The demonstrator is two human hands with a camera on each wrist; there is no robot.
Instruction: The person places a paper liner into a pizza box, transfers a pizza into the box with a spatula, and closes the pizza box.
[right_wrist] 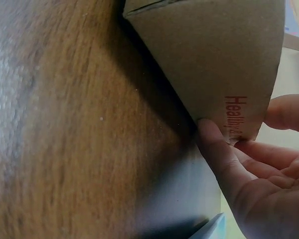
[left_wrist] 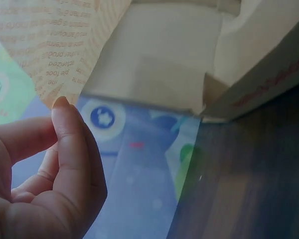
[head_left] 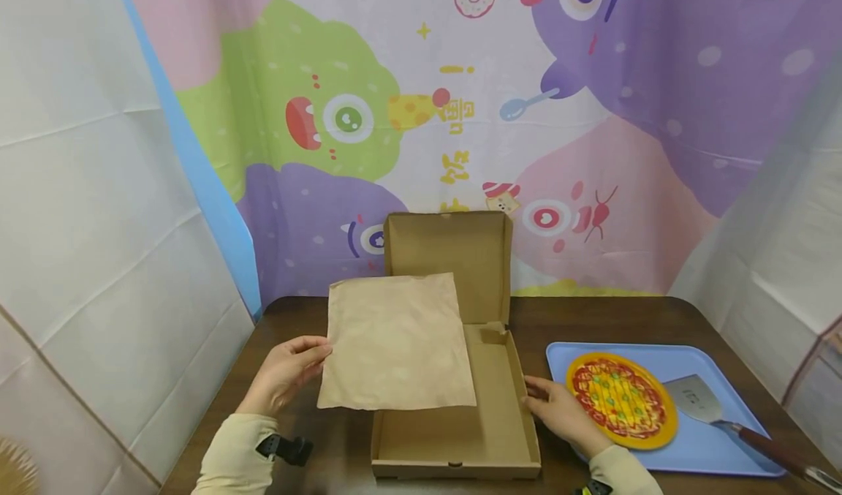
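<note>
My left hand pinches the left edge of a square brown paper sheet between thumb and fingertips. Printed lettering shows on the sheet in the left wrist view. Held in the air, the paper covers part of an open cardboard pizza box, whose lid stands upright at the back. My right hand grips the box's right side wall. In the right wrist view the thumb lies over the wall's top edge, with fingers against the outer face of the box, which bears red print.
Right of the box, a blue tray holds a toy-like pizza and a pizza server whose handle reaches past the tray's edge. Everything stands on a dark wooden table. Behind it hangs a cartoon-printed curtain.
</note>
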